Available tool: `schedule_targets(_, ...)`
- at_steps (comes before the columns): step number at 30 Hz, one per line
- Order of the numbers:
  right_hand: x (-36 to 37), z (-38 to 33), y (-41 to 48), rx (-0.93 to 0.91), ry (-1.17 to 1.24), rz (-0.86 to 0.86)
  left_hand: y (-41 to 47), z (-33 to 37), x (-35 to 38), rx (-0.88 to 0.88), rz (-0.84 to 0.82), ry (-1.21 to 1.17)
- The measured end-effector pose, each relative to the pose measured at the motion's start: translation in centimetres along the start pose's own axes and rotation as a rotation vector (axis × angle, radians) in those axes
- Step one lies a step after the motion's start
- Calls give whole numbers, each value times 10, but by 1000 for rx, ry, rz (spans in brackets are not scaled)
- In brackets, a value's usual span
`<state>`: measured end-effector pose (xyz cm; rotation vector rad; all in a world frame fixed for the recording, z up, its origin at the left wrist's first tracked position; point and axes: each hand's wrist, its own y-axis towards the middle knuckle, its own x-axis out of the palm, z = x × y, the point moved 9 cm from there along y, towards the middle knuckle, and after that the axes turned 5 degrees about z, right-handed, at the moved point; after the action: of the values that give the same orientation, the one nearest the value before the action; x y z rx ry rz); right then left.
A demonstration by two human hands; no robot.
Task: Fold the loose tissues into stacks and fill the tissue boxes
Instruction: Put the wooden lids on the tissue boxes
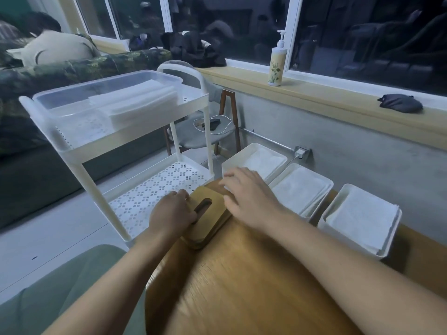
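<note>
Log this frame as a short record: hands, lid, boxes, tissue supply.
left hand: grips wooden lid at its left edge
right hand: fingers spread, over the lid's far end
boxes: three white boxes on the table, all holding tissues, uncovered
supply: tissue stack in clear bin atop cart

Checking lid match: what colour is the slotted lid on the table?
Tan wood-grain lid, seen in the head view.
</note>
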<state>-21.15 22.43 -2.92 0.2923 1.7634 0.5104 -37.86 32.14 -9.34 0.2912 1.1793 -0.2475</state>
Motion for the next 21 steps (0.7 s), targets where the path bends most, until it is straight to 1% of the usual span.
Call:
schedule_targets(5, 39, -14, -23, 27, 63, -188, -4, 0, -8, 16, 29, 35)
schedule_targets(8, 52, -25, -32, -75, 36, -269, -5, -7, -12, -14, 24, 49)
schedule_targets(10, 54, -30, -34, -131, 17, -291, -5, -9, -17, -33, 24, 39)
schedule_targets(13, 47, -36, -29, -205, -1, -271, -2, -9, -30, -41, 37, 2)
schedule_targets(17, 18, -38, -10, -262, -19, -158, 11, -2, -61, -22, 100, -58)
schedule_targets(21, -18, -29, 10, -284, -56, -52, 27, 20, -88, 17, 192, -135)
